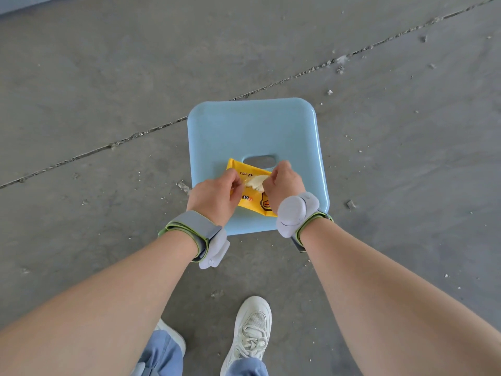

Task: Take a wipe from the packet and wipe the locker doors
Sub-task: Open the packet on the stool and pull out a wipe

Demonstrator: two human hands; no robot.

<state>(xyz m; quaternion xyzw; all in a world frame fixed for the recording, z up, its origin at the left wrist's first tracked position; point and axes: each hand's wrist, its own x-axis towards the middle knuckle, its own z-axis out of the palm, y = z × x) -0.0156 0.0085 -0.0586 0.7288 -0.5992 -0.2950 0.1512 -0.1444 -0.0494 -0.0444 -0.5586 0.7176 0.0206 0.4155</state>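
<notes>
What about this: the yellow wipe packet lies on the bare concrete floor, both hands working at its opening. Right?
Not quite. The head view shows the yellow wipe packet lying on the light blue stool, not the floor. The left hand and right hand do work at its opening, where a wipe pokes out.

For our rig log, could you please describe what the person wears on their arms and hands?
Both forearms are bare, without sleeves, and the left hand and right hand wear no gloves. Each wrist carries a grey strap edged in green with a rounded pale lavender pod.
</notes>
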